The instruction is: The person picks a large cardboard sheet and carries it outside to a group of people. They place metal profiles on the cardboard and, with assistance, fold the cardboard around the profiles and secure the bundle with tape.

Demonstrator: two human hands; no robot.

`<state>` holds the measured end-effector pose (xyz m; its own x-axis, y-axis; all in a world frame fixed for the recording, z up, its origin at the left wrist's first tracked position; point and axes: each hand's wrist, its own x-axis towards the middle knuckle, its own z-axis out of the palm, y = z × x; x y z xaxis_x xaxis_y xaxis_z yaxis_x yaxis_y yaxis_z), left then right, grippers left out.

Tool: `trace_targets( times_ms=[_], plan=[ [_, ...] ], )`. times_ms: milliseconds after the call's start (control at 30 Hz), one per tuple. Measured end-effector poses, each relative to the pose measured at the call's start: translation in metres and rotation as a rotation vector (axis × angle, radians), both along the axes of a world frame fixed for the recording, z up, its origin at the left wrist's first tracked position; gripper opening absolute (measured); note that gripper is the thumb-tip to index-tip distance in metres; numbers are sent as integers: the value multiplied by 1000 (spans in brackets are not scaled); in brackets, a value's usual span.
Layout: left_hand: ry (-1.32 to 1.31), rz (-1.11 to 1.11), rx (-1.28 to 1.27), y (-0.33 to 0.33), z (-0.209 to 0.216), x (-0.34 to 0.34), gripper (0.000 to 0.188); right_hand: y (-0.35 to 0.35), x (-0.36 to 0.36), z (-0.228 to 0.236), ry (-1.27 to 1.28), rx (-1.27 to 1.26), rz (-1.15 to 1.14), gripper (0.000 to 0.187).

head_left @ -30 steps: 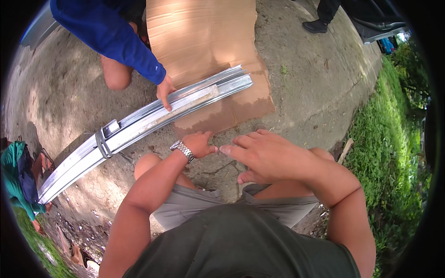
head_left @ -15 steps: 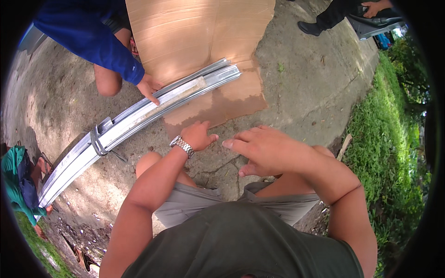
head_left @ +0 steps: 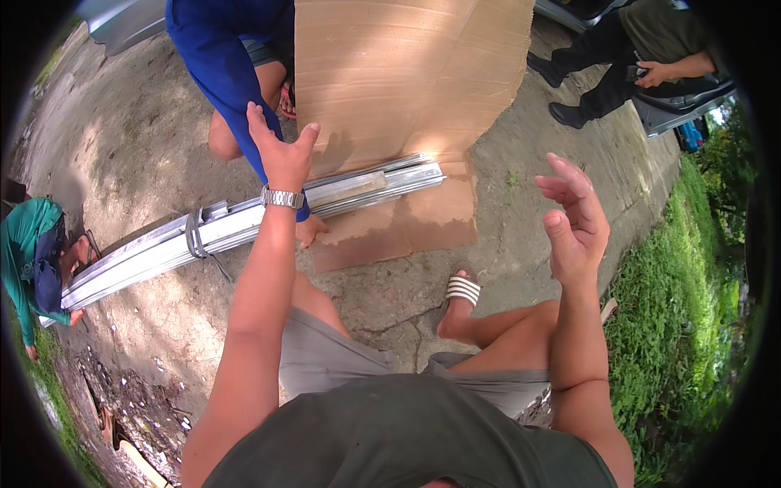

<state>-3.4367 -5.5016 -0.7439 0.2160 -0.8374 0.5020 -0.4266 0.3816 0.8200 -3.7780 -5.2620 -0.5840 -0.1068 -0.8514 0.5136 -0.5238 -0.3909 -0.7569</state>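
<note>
Both my hands are raised in the air and hold nothing. My left hand (head_left: 285, 154), a steel watch (head_left: 282, 198) on its wrist, has fingers and thumb spread; in the picture it overlaps the bundle and a person's blue sleeve. My right hand (head_left: 576, 232) is lifted on the other side, fingers apart and slightly curled, over bare ground. A long bundle of silvery metal channels (head_left: 163, 248) lies slantwise, bound by a dark tie (head_left: 195, 234). Its far right end rests on a cardboard sheet (head_left: 407, 73), which has a damp dark patch on its near edge.
A person in a blue sleeve (head_left: 207, 65) crouches at the bundle, a hand (head_left: 309, 232) beside its near edge. Another in green (head_left: 32, 244) squats at its left end. A person in dark trousers (head_left: 602, 89) stands by a vehicle at upper right. Grass (head_left: 659, 350) borders the right.
My hands, close together and low before, have risen and spread apart. The view has shifted, showing my sandalled foot. The blue-sleeved person's hand has moved from the bundle's top to its near side.
</note>
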Motion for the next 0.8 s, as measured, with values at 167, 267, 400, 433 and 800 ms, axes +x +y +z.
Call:
trace_targets(
  times_ms=[167,267,400,433,800],
  plan=[
    [110,-325,164,-56,-1,-3,122,4,-24,7,-91,-248,-128,63],
    [119,-278,284,-69,-12,-7,119,-1,-36,13,-123,-315,-146,61],
    [208,-254,351,-62,-7,-9,111,-3,-43,14,-146,-317,-135,56],
    [161,-274,293,-55,-2,-9,108,-3,-42,14,-156,-322,-125,55],
    [-298,-314,190,71,-12,23,61,8,-31,-1,-96,-39,41,51]
  ],
)
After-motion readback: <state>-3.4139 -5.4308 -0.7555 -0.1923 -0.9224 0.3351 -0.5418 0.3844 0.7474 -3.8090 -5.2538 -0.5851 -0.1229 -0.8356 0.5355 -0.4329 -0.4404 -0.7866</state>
